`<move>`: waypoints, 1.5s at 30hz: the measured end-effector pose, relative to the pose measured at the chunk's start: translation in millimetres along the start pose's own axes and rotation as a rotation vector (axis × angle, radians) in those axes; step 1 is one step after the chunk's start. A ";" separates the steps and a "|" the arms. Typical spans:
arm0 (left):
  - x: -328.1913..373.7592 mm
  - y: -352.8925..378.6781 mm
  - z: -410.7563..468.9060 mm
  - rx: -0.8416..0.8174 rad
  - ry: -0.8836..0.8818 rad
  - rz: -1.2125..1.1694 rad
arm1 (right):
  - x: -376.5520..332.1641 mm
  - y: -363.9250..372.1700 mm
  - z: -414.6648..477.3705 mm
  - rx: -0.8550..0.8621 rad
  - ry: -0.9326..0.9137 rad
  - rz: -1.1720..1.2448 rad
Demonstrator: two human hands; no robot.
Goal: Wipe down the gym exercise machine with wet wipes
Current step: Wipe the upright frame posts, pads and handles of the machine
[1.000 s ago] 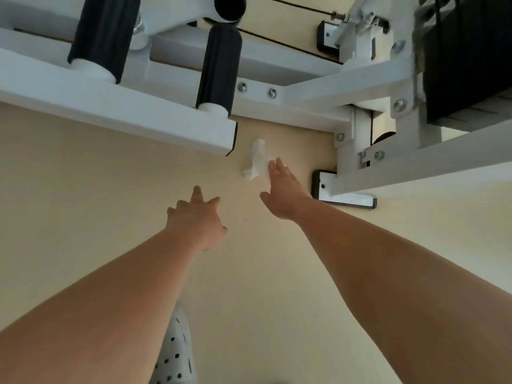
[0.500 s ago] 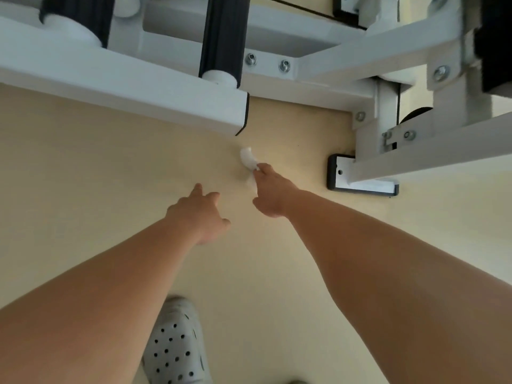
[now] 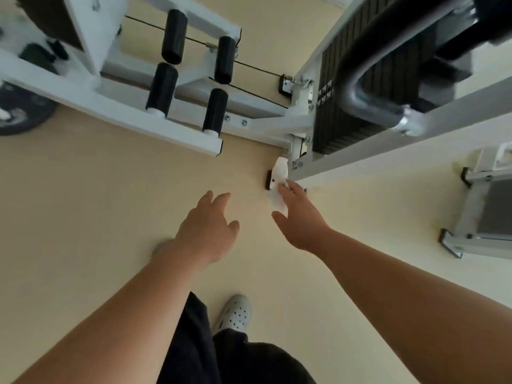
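Since half a second ago the right hand (image 3: 300, 217) has carried the wet wipe (image 3: 281, 171) from the floor beside the low beam (image 3: 155, 126) across to the machine frame (image 3: 388, 145). The wipe now overlaps the black-capped foot (image 3: 268, 180). Fingers and thumb pinch the wipe. The left hand (image 3: 207, 228) hangs spread, holding nothing. My worry is that the wipe is bunched and gripped at one end, so it may snag on the bolted bracket and pull free.

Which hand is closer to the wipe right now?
Right. The right hand holds the wipe; the left hand is open and apart from it, off to its left.
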State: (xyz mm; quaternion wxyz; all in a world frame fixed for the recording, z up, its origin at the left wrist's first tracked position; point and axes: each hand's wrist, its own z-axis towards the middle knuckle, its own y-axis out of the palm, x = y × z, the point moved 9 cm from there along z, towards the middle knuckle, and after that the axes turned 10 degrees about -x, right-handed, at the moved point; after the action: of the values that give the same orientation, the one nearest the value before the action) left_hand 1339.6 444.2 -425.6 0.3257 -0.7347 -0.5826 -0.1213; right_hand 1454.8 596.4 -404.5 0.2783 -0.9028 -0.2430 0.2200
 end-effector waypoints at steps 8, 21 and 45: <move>185.5 -49.5 -226.8 0.127 0.294 -0.442 | -63.8 -142.4 -257.1 0.174 -0.285 0.082; 442.9 -76.6 -315.2 -0.159 0.668 -0.457 | -13.0 -315.7 -440.6 1.031 -0.295 0.511; 670.9 -94.1 -375.7 1.386 0.656 0.877 | 104.0 -564.3 -470.2 1.189 -0.891 0.942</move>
State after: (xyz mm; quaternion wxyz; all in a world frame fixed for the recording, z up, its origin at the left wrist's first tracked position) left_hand 1522.8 742.9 265.2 0.8658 -0.4578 -0.0679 0.1904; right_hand 1608.4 879.0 264.0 0.4621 -0.4449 0.2235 0.7339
